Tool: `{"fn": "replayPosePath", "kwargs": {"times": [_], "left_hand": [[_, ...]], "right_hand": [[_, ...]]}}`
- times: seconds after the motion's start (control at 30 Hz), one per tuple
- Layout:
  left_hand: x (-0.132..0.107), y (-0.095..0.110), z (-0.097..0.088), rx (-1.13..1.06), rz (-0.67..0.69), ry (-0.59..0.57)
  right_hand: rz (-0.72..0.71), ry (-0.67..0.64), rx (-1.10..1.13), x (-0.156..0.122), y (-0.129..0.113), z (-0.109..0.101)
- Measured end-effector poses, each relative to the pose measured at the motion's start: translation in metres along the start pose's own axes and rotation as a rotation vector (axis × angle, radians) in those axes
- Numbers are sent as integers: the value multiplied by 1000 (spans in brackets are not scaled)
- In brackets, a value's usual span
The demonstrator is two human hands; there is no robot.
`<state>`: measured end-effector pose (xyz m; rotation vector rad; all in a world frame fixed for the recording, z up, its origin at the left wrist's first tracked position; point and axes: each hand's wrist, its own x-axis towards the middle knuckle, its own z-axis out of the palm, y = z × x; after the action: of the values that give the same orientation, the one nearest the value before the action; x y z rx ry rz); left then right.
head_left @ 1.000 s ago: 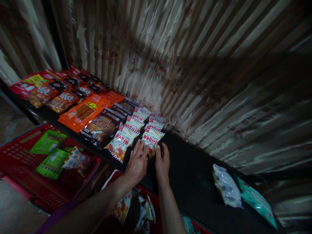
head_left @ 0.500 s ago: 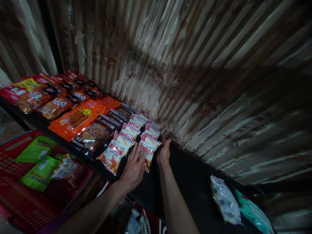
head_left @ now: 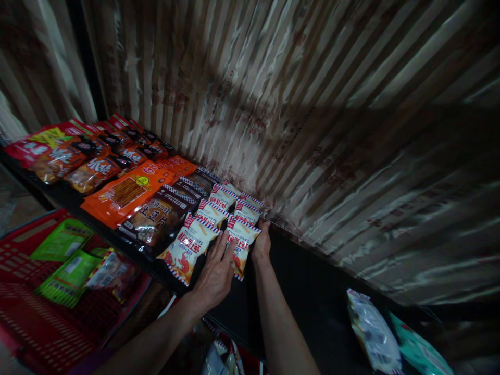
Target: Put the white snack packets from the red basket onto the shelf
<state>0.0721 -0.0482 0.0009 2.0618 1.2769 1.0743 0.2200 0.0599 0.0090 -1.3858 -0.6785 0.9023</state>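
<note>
White snack bags [head_left: 187, 249] with red and blue striped edges and a shrimp picture stand in two short rows on a black shelf [head_left: 297, 291]. My left hand [head_left: 215, 273] rests with outstretched fingers against the front bag [head_left: 240, 240] of the right-hand row. Along that row's right side, my right hand [head_left: 262, 244] touches the bags, its fingers straight and partly hidden behind them. To the left lie dark brown potato-chip bags [head_left: 152, 221] and flat orange packets [head_left: 125, 192].
Farther left sit orange-black bags [head_left: 94, 172] and red packets [head_left: 35, 148]. A red basket [head_left: 42, 333] below holds green packets [head_left: 64, 278]. At the shelf's right lie a white bag [head_left: 373, 333] and a teal bag [head_left: 420, 346]. A pleated curtain [head_left: 273, 104] hangs behind.
The view has shifted slightly, so the shelf goods appear a little further right and lower. Both hands stay at the same right-hand row of white bags.
</note>
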Motion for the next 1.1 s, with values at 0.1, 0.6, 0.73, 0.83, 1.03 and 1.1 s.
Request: {"fn": "replayPosePath", "kwargs": {"times": [0.1,0.6,0.73,0.83,1.03,1.1], "left_hand": [[0,1,-2,-17,-2,6],[-1,-2,-1,-28,6,7],[0,-3,-1,-12,9,0],[0,-3,-2,-23,13,-3],[1,-3,-3,-34,12,-4],[1,-4,-4,-30,18,-5]], "right_hand": [[-7,3,-25,-2,-1,1],[-44,64,-2,-7,-5,1],[-64,59,9,-17,-2,-2],[-77,66,12,-29,-1,-4],[-6,51,13,-49,0,-1],[-2,60,3,-55,-1,2]]}}
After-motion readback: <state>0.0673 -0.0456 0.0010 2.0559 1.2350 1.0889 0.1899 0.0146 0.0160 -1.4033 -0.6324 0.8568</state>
